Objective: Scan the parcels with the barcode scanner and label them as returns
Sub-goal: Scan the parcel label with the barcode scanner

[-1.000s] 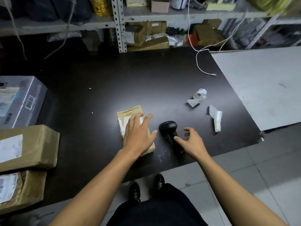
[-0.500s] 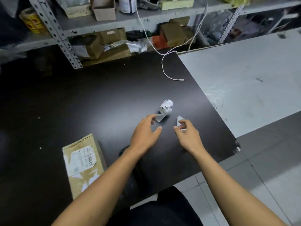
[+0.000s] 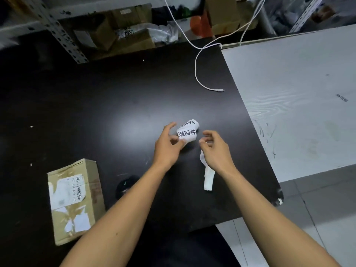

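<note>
My left hand [image 3: 169,145] grips a small white label roll [image 3: 187,132] printed with black characters, just above the black table [image 3: 96,112]. My right hand [image 3: 215,149] hovers beside the roll with curled fingers, thumb and forefinger close together. A white paper strip [image 3: 208,177] runs from under this hand toward the table's front edge; whether the fingers pinch it is unclear. A brown cardboard parcel [image 3: 75,201] with a barcode label lies at the front left. The black barcode scanner [image 3: 125,186] rests on the table, partly hidden by my left forearm.
A white cable [image 3: 198,74] trails over the back right of the black table. A light grey table [image 3: 298,93] adjoins on the right. Metal shelving [image 3: 63,35] with cardboard boxes stands behind. Tiled floor lies at the front right.
My left hand left the parcel and took hold of the label roll. My right hand left the scanner and moved up beside the roll. The view shifted right, toward the roll.
</note>
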The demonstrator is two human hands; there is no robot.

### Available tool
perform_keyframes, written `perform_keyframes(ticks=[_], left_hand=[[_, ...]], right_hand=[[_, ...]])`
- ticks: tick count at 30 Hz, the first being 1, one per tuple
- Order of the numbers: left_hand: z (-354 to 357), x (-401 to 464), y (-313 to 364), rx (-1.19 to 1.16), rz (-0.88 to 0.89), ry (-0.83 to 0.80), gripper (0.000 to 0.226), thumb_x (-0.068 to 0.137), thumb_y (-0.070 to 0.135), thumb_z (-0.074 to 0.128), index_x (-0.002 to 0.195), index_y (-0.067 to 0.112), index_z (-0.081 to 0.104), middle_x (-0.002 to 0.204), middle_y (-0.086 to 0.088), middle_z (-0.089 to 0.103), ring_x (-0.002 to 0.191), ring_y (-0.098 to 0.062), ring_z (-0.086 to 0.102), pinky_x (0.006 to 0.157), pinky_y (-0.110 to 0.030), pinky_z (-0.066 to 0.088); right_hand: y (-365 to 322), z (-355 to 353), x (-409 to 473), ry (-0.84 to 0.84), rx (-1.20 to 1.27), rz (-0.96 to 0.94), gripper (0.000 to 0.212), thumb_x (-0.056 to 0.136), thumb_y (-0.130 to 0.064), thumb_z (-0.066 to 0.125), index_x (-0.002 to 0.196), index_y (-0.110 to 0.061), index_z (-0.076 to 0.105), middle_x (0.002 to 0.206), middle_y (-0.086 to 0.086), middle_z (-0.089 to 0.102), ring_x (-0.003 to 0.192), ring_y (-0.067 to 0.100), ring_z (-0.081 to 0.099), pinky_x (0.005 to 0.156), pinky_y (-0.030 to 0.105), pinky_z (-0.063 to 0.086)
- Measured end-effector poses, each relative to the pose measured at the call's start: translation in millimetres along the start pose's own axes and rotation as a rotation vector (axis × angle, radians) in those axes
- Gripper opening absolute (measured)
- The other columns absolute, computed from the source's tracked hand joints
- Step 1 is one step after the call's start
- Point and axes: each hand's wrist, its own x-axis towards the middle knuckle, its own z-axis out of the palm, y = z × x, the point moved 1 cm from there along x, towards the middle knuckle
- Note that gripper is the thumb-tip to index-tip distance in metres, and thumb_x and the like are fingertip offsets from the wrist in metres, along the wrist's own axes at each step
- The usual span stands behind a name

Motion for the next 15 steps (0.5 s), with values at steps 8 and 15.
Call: perform_keyframes(ticks=[8, 15], left_hand=[[-16.2, -7.0, 2.6, -0.359, -0.077, -0.102, 0.073, 0.087, -0.012, 0.057, 0.145, 0.026, 0.034, 0.098, -0.006, 0.072, 0.074, -0.007, 0.065, 0.070, -0.018, 0.049], [-13.2, -13.6, 5.5, -0.191, 0.048, -0.126, 0.066, 0.091, 0.001, 0.064, 0.146, 0.027, 0.037, 0.087, -0.001, 0.070, 0.082, -0.003, 0.064, 0.080, -0.010, 0.047]], right_hand=[[-7.8, -5.3, 5.6, 0.054, -0.060, -0.244, 0.025, 0.094, -0.010, 0.057, 0.119, -0.014, 0.060, 0.108, -0.005, 0.062, 0.087, 0.001, 0.056, 0.078, 0.003, 0.038], [-17.9, -4.8, 14.0, -0.120, -0.475, -0.635, 0.034, 0.092, -0.023, 0.064, 0.126, -0.020, 0.058, 0.120, -0.006, 0.061, 0.114, 0.012, 0.045, 0.079, 0.028, 0.045]])
